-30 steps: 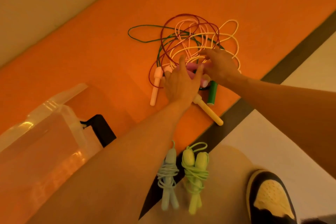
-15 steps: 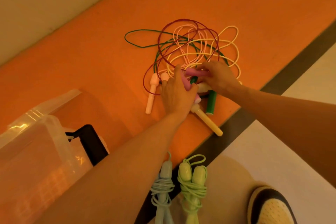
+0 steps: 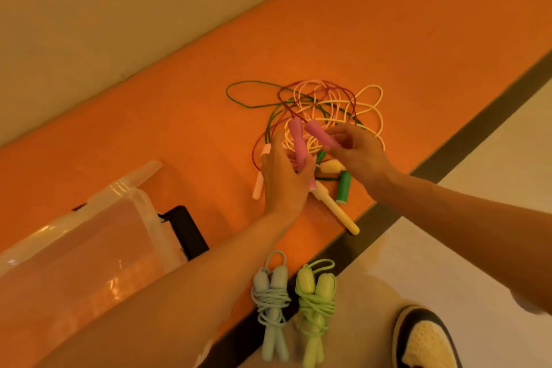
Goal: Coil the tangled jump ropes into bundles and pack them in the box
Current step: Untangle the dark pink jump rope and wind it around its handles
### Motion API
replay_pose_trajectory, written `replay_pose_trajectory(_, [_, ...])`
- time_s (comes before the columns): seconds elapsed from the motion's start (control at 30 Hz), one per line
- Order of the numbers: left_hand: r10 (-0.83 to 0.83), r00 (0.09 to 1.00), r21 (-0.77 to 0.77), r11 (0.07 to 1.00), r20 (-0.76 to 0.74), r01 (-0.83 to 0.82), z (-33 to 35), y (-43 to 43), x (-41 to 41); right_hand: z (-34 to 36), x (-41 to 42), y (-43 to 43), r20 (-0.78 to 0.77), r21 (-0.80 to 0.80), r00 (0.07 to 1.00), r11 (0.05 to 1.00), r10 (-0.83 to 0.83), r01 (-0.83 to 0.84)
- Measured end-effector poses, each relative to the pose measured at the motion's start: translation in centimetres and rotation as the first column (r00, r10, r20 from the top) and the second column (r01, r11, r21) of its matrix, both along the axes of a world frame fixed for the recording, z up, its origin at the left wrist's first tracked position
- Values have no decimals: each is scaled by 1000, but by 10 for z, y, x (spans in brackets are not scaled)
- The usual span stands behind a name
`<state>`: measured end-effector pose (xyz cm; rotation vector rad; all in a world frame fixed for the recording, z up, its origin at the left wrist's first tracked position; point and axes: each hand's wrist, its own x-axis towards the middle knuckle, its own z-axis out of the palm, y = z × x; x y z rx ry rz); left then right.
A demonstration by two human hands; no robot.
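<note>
Left hand (image 3: 282, 181) grips one pink handle (image 3: 298, 142); right hand (image 3: 357, 154) pinches a second handle (image 3: 320, 134), apparently by its fingertips, above the tangle (image 3: 325, 101).

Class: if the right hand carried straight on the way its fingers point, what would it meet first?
Probably the upright pink handle that the left hand grips; the right hand, holding a second pink handle, points left at it. Depth is unclear.

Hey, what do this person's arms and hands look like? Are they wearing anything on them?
The left forearm and right forearm are bare, with no sleeve over the parts in view. The left hand and right hand have no gloves, and no watch, bracelet or ring shows.
</note>
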<state>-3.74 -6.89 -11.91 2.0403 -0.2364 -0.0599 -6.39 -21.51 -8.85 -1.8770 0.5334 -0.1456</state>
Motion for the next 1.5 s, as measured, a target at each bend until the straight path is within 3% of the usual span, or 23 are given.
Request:
replay_pose_trajectory(0.17, [-33,999,-50,998,21,34,68,31,-24,77,-33,42,23,205,1000,979,2,-7])
replay_pose_trajectory(0.47, [-171,983,-152,972,68,179,202,81,-86,212,-110,104,140,332,990,942,3,-49])
replay_pose_trajectory(0.83, [-227,974,-292,930,25,224,308,148,-160,307,-178,164,248,299,966,943,68,-143])
replay_pose_trajectory(0.97, [-220,971,-395,904,-98,165,322,170,-176,311,-190,188,257,251,961,954,99,-166])
replay_pose_trajectory(1.13, [-374,897,-554,810,-237,191,333,200,-184,310,-193,209,284,229,945,946,162,-231])
replay_pose_trajectory(1.27, [-411,875,-508,827,-256,240,342,224,-175,310,-179,205,268,25,922,955,280,-297])
replay_pose_trajectory(1.33, [-406,875,-457,851,-261,259,348,233,-168,312,-168,195,222,-153,912,936,345,-317])
replay_pose_trajectory(1.4, [-408,879,-417,863,-247,284,352,239,-161,318,-159,185,212,-413,900,870,380,-270])
replay_pose_trajectory(1.5, [-470,862,-320,860,-192,398,354,245,-152,328,-153,168,309,-656,846,741,434,-141])
